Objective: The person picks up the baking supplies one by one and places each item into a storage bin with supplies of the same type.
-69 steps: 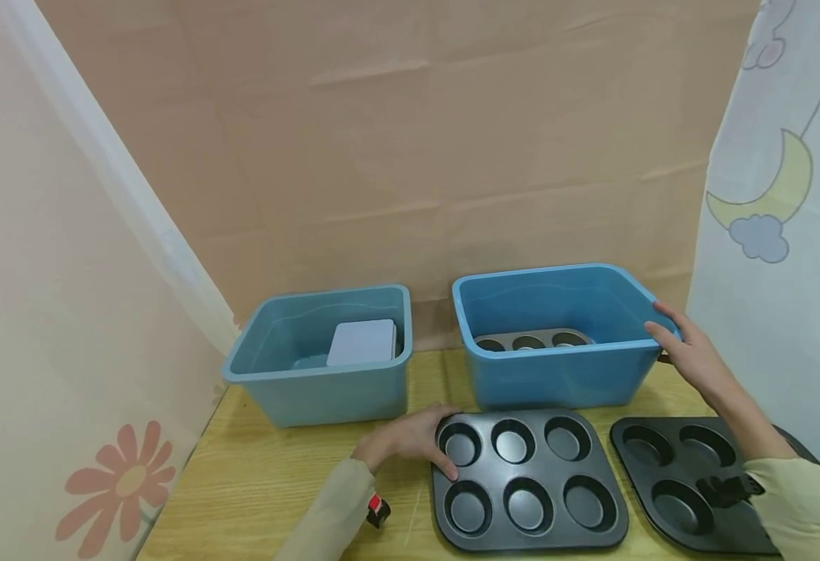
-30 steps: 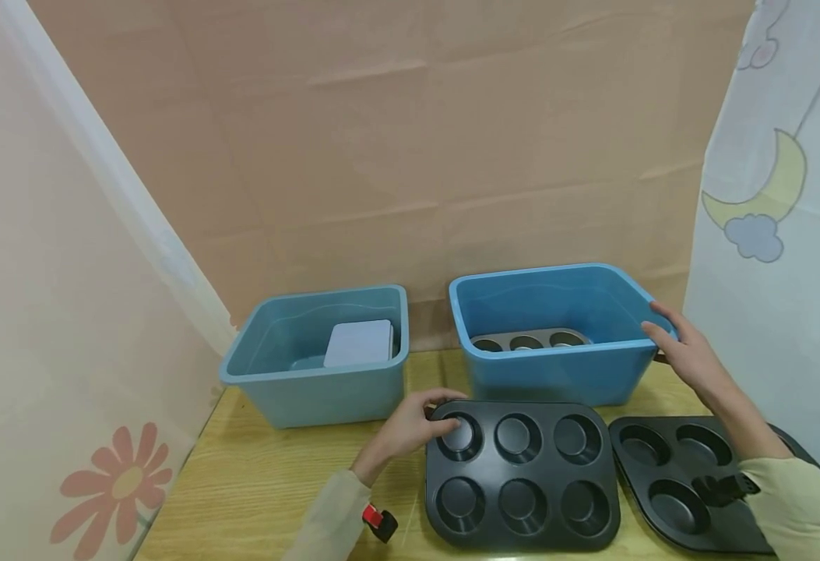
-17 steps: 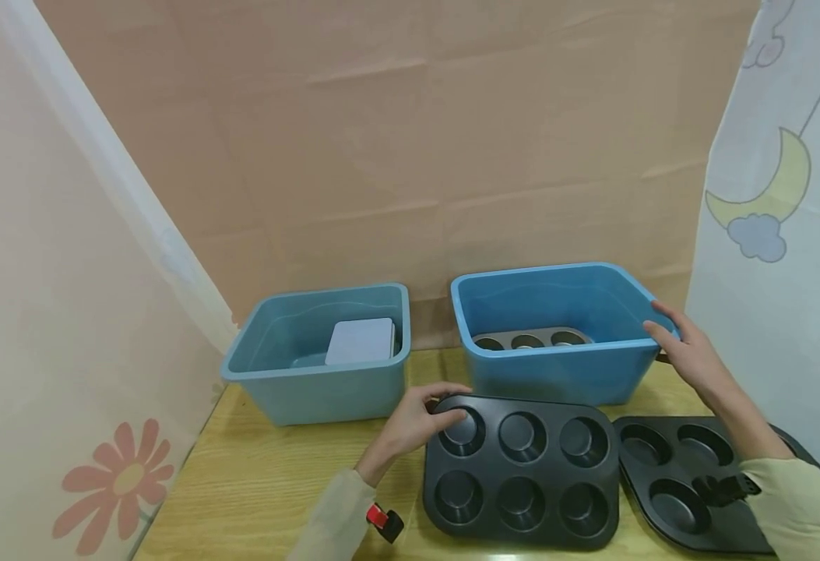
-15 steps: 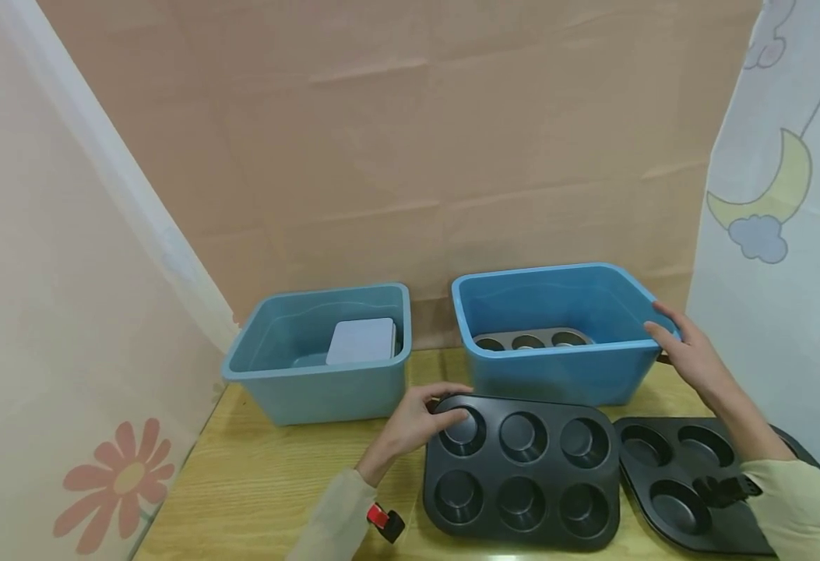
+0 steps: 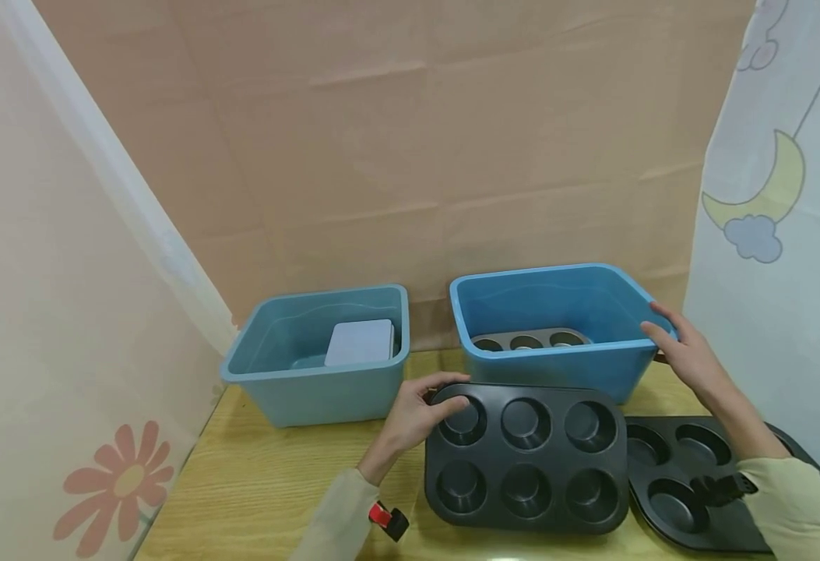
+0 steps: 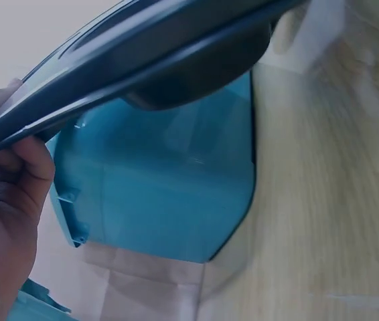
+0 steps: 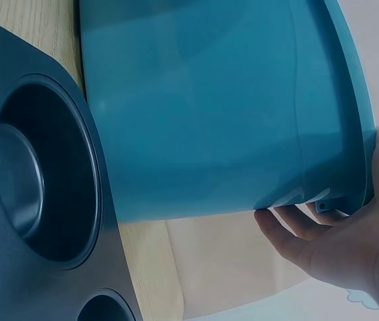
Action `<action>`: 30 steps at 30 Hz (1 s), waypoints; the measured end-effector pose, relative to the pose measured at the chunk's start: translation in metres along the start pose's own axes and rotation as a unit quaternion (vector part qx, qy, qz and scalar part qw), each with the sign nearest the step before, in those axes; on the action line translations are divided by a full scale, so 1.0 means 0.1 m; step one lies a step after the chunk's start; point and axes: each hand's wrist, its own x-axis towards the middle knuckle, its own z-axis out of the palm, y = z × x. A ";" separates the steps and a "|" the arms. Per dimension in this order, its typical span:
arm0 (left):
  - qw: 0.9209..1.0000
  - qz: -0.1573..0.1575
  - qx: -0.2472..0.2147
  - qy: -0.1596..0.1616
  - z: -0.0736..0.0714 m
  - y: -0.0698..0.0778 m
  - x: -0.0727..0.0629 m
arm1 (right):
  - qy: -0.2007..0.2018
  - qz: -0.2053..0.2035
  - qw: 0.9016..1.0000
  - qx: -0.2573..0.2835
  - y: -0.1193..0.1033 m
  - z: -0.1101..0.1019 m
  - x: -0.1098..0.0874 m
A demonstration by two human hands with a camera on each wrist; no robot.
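My left hand [image 5: 413, 413] pinches the upper left corner of a dark muffin tin [image 5: 525, 456]; the thumb lies on its face and the fingers go behind the rim. The tin's far edge is raised and tilted toward me, in front of the right blue bin [image 5: 557, 374]. In the left wrist view the underside of the muffin tin [image 6: 176, 73] is off the table. My right hand [image 5: 693, 354] holds the bin's right front corner, its fingers under the rim in the right wrist view. Inside that bin lies another muffin tin [image 5: 532, 339], partly hidden.
A second dark muffin tin [image 5: 676, 506] lies on the table at the right, under my right forearm. To the left stands a grey-blue bin [image 5: 318, 397] with a white box-like item [image 5: 360, 343] inside. Cloth walls rise behind and at both sides of the wooden table [image 5: 269, 483].
My left hand has gripped the muffin tin's upper left corner and lifted its far edge, tilting it up and slightly toward the right bin. My right hand has stayed on the bin's corner.
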 end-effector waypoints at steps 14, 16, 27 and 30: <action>0.996 0.060 0.024 0.053 -0.05 0.24 0.19 | -0.006 0.004 1.000 -0.001 -0.01 -0.03 0.02; 0.996 0.068 0.018 0.057 -0.05 0.27 0.23 | -0.010 0.005 1.000 0.000 0.00 -0.04 0.02; 0.989 0.112 0.020 0.091 -0.10 0.44 0.43 | -0.015 -0.005 1.000 0.006 0.06 -0.04 0.04; 0.989 0.112 0.014 0.097 -0.12 0.49 0.47 | -0.016 -0.006 1.000 0.007 0.06 -0.04 0.04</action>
